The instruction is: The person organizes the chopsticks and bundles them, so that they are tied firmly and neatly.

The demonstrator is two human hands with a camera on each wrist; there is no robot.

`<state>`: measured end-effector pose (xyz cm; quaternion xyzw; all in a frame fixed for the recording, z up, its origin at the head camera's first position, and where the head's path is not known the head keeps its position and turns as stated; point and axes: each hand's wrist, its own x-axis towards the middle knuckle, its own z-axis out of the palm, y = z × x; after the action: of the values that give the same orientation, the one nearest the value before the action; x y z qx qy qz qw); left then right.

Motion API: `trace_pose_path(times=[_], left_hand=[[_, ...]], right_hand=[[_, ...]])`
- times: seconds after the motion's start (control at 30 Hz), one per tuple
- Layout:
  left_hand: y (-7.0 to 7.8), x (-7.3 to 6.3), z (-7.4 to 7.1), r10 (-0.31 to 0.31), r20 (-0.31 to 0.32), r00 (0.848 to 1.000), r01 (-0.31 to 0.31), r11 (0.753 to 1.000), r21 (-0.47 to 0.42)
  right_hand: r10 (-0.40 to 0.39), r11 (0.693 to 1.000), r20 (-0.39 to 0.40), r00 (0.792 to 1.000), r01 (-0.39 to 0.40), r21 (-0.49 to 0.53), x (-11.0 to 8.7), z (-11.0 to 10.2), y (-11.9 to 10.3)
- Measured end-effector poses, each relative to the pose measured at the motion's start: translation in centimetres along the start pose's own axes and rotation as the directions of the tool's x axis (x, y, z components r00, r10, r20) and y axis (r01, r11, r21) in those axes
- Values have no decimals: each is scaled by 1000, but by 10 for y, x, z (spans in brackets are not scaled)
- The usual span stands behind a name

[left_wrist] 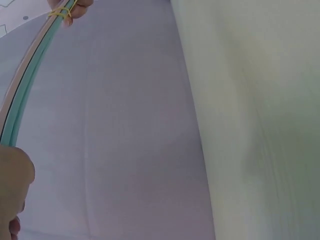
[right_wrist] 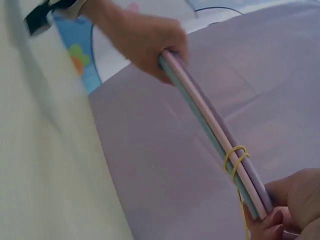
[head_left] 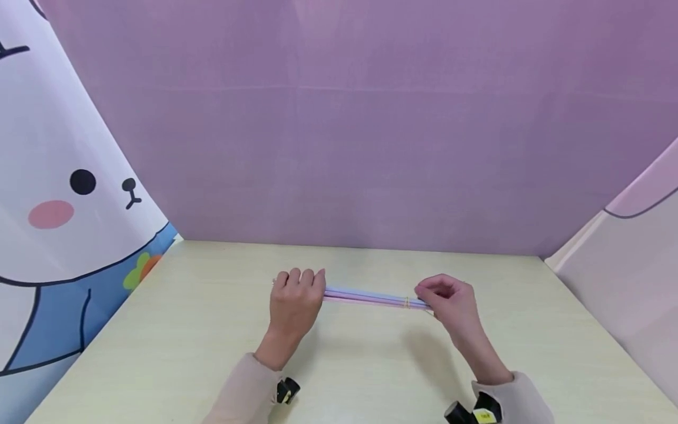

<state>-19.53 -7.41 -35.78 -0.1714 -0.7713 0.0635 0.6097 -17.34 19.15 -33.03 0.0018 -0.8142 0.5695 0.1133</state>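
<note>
A bundle of long, slender pastel sticks (head_left: 365, 296), in pink, purple and blue-green, stretches between both hands above the table. My left hand (head_left: 296, 300) grips one end in a fist, its fingers wrapped over the sticks. At the other end my right hand (head_left: 450, 297) pinches the bundle near its tips with thumb and fingers. A yellow rubber band (right_wrist: 235, 155) loops around the sticks just short of the right fingers. In the right wrist view, a loose strand of the band runs down beside the stick ends toward those fingertips.
Below the hands lies a pale wood-grain table (head_left: 360, 377). A purple cloth backdrop (head_left: 360, 147) rises behind its far edge. Cartoon-printed cloth (head_left: 79, 129) hangs on the left, with more pale cloth (head_left: 630, 277) on the right. Black wrist cameras (head_left: 466, 412) sit at the sleeves.
</note>
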Motion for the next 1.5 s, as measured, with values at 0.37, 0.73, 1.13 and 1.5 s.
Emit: trace_pose_path(times=[0.37,0.73,1.13,1.5], left_hand=[[13,0,-4,-60,62,996,61,998,-6],[6,3,-7,-116,35,993,115,993,38],[-7,13,-12,-204,49,978,202,978,47],[-12,10,-11,-201,94,975,196,978,67]], right_hand=[[-652,698,-150,743,509,-504,-16,25,-1],[-614,775,-190,766,631,41,-27,48,1],[-612,681,-213,762,644,348,-32,58,5],[-396,876,-48,917,393,281,-29,51,4]])
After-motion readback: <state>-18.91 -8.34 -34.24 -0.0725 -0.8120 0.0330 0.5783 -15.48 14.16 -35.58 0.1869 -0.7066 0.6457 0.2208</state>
